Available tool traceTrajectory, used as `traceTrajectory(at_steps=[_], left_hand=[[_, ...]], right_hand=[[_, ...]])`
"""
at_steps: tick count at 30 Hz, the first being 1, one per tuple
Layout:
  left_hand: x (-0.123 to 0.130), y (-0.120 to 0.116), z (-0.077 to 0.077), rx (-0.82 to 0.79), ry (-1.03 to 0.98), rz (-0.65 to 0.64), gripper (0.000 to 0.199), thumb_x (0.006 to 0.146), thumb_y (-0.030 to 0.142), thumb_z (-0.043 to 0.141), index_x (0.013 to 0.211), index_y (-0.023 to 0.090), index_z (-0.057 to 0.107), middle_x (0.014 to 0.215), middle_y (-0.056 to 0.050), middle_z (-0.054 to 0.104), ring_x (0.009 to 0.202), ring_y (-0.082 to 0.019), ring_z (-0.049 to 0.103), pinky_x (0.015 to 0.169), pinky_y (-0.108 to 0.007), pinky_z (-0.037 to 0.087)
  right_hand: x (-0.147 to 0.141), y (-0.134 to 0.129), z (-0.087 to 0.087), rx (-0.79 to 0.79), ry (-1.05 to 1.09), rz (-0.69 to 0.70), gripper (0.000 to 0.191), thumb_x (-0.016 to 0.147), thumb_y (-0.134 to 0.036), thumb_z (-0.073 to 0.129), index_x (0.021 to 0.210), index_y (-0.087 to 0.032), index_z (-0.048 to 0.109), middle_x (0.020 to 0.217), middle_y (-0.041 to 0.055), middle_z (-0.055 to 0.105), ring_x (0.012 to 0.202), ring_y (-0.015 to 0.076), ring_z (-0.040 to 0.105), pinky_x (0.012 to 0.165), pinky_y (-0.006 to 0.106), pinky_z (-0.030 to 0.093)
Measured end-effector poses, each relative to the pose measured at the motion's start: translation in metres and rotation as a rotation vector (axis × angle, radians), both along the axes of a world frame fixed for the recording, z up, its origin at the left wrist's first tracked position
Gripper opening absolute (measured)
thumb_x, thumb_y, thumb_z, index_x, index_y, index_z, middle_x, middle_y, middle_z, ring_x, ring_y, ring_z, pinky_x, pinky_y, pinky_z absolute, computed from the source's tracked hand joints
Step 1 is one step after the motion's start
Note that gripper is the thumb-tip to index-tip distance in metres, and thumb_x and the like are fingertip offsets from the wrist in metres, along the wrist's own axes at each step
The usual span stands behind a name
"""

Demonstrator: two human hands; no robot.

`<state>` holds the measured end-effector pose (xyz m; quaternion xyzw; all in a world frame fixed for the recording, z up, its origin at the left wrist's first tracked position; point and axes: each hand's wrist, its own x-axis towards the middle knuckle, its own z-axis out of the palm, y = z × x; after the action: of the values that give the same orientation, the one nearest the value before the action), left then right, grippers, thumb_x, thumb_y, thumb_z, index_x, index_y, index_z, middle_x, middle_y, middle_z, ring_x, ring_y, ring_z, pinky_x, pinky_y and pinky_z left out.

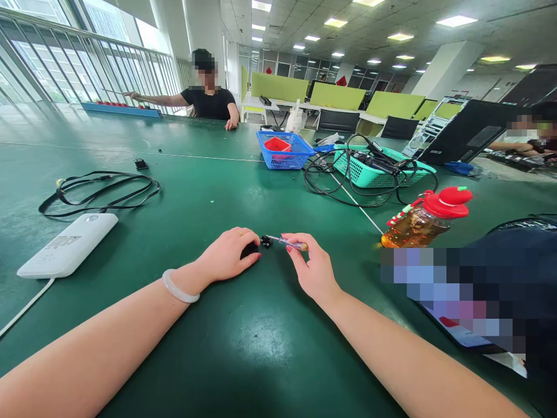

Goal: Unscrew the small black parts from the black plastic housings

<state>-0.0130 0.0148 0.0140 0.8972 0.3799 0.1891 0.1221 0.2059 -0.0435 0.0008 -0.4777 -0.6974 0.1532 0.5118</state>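
My right hand (314, 264) grips a small screwdriver (297, 244) with a clear purplish handle and an amber end. Its thin shaft points left, and the tip meets a small black part (266, 241) on the green table (261, 360). From the left, my left hand (230, 252), a pale bangle on its wrist, pinches this black part at its edge between thumb and fingers. What exactly the part is I cannot make out. Both forearms rest along the table.
A white power bank (69, 244) and a looped black cable (100, 191) lie left. Farther back stand a blue basket (285, 152) and a green basket (369, 174) with cables. A red-lidded bottle (429, 217) lies right, near a computer case (470, 130). Another person (209, 101) sits across.
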Motion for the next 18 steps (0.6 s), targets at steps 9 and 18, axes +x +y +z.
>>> traceTrajectory(at_steps=[9,18], left_hand=[[-0.005,0.005,-0.008,-0.008,0.052,0.138,0.055,0.086,0.056,0.057,0.132,0.027,0.052,0.132,-0.009,0.058,0.127,-0.032,0.047,0.108,-0.054,0.035],[0.004,-0.005,-0.007,-0.006,0.119,0.013,0.057,0.09,0.057,0.052,0.141,0.034,0.046,0.137,-0.009,0.055,0.127,-0.032,0.045,0.108,-0.055,0.032]], right_hand=[[0.0,-0.005,0.001,0.034,0.041,0.005,0.007,0.094,-0.024,0.055,0.1,-0.026,0.057,0.105,0.0036,0.074,0.098,0.0204,0.07,0.089,0.039,0.054],[0.006,0.001,0.001,0.137,0.13,-0.225,0.008,0.094,-0.027,0.052,0.099,-0.023,0.056,0.095,0.0047,0.071,0.075,0.017,0.068,0.074,0.033,0.055]])
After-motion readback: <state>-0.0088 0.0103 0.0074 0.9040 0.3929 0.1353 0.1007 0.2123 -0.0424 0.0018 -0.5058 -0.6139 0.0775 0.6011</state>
